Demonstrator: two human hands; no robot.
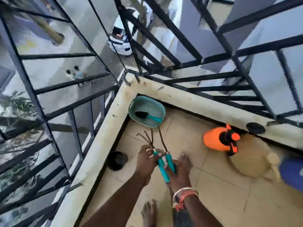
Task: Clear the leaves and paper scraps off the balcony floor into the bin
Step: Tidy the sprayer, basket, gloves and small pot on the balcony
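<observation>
The teal tub [130, 110], which I take for the bin, sits in the far corner of the balcony floor [221, 194], straight ahead of both hands and well apart from them. The left grip [147, 158] is slightly the nearer; its fingers pinch the neck of a pronged hand rake [161, 166]. The right grip [176, 176] is curled round the teal handle of a second tool [171, 163]. Both tools lie side by side, their long axes running from the hands toward that corner, dark tips stopping short of the tub. The tub looks shallow, oval and open, with a trowel [147, 116] lying inside. I cannot make out leaves or paper scraps on the blurred tiles. Judging by this, the rake would drag debris along that same line.
</observation>
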